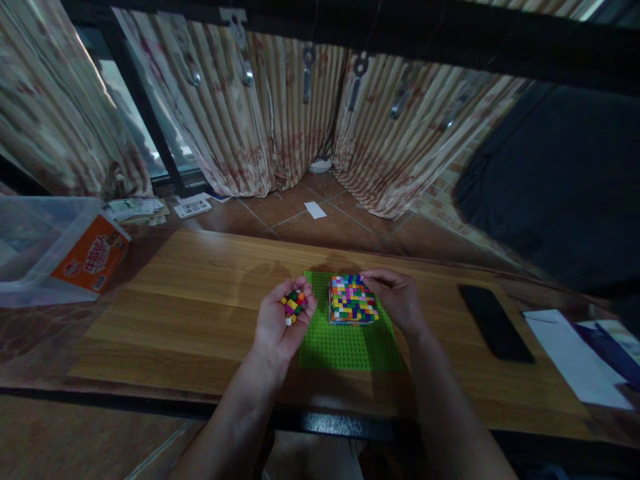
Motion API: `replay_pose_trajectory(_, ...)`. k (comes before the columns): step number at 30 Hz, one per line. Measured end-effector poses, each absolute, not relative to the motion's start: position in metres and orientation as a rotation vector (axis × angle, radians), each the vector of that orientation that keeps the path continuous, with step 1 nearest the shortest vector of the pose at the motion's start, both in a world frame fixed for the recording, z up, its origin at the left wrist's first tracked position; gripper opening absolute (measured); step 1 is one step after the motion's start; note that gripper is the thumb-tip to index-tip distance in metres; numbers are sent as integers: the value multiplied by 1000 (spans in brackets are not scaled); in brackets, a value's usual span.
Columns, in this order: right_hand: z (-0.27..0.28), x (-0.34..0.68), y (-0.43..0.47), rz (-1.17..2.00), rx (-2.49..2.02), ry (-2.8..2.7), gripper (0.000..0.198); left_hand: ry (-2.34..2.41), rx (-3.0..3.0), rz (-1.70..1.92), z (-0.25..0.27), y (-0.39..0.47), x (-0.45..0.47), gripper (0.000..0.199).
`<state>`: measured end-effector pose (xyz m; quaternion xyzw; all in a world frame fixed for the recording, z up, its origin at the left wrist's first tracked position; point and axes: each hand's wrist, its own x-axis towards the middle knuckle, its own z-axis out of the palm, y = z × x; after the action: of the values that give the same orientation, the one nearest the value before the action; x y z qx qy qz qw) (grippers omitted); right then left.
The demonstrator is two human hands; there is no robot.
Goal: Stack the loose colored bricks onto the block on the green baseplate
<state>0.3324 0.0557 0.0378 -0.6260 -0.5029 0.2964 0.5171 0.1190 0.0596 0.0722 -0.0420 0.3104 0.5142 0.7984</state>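
Note:
Cupped palm up, my left hand (280,320) holds a small heap of coloured toy bricks (293,305) just left of the green baseplate (345,350). On that plate stands a block built of many small multicoloured bricks (353,300). My right hand (397,300) is at the block's far right corner, thumb and fingertips pinched together there. Whatever lies between those fingertips is too small to make out.
The baseplate lies on a wooden table (200,300). To the right are a black phone-like slab (495,323) and white paper (575,357). A clear plastic bin (45,253) with an orange label stands at the left. Striped curtains (280,120) hang behind.

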Motion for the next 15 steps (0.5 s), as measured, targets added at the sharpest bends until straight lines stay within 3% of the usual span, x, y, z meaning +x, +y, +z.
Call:
replay_pose_trajectory(8, 35, 327, 58, 673, -1466, -1174, 22, 663, -107, 1090, 72, 60, 119, 19)
replay_pose_trajectory(15, 37, 322, 61, 852, -1391, -940, 25, 664, -99, 1086, 72, 60, 120, 17)
